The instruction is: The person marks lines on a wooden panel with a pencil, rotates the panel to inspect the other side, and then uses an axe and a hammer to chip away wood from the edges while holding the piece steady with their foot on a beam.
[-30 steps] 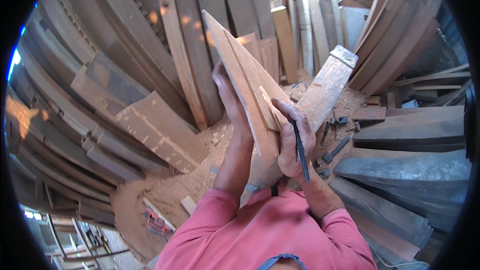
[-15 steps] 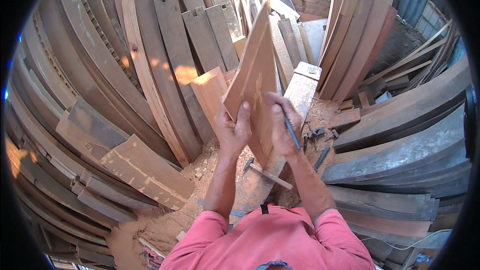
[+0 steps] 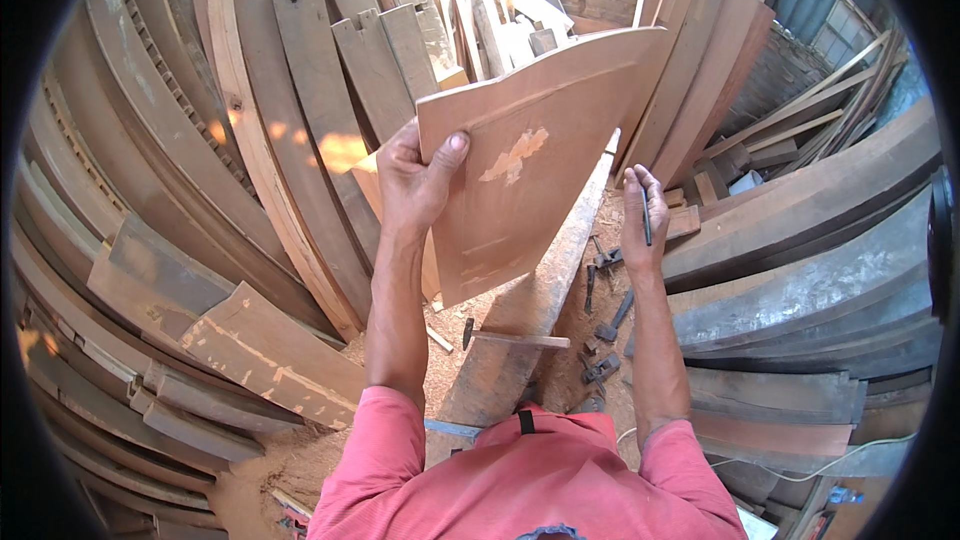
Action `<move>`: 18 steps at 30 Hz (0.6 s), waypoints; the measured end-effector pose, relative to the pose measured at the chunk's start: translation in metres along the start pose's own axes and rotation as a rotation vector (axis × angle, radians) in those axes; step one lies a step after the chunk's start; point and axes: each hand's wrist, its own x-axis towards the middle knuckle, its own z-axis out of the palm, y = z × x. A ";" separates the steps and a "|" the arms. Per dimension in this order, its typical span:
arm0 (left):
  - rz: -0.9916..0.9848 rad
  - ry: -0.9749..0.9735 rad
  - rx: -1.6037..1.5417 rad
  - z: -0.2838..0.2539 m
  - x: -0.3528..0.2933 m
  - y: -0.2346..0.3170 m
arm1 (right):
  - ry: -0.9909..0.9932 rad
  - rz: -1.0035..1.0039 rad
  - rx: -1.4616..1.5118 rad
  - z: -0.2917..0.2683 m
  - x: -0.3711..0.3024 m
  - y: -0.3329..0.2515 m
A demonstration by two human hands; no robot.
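Mid-inspection, centre frame: left hand [image 3: 415, 180] gripping a curved-top wooden panel [image 3: 530, 160] upright by its left edge, right hand [image 3: 640, 225] off the panel, fingers loosely around a dark pencil [image 3: 646, 218]; likely next, steadying for marking.

The left hand [image 3: 415, 180] grips a flat wooden panel [image 3: 530, 155] by its left edge, thumb across the face, holding it raised and tilted; a pale scraped patch [image 3: 515, 155] marks the face; the right hand [image 3: 642, 220] is beside the panel's right edge, apart from it, with a dark pencil [image 3: 646, 218] lying along the fingers; below lies a long beam [image 3: 535, 310] with a hammer [image 3: 500, 337] on it; dark metal tools [image 3: 600, 320] lie in sawdust; planks [image 3: 300, 90] lean all around.
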 end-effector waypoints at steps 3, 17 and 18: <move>-0.008 -0.115 -0.078 0.005 0.018 -0.006 | -0.020 0.041 0.067 0.000 -0.005 0.005; -0.021 -0.081 0.118 0.034 0.031 -0.103 | -0.189 0.148 0.360 -0.068 -0.040 0.041; -0.005 -0.077 0.129 0.037 0.037 -0.109 | -0.140 0.122 0.532 -0.076 -0.039 0.030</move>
